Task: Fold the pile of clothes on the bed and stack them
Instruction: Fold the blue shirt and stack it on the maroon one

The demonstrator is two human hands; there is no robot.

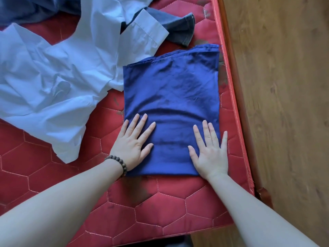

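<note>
Two hands flat on folded dark blue garment, near right edge of bed. Left hand pressed on garment's near left part, fingers straight and spread apart, palm down, outermost finger partly over garment's left edge onto red quilted mattress. Beaded bracelet worn on left wrist. Right hand pressed on garment's near right part, fingers likewise straight and splayed, nothing gripped, little finger past garment's right edge. Garment laid as rough rectangle, hemmed edge at far end, creased across middle. Crumpled light blue shirt spread to left, touching garment's far left edge, cuffed sleeve stretched toward far side. Dark grey denim piece beyond sleeve, just past garment's far end. More dark blue cloth bunched at far left corner. Wooden floor to right of bed.
</note>
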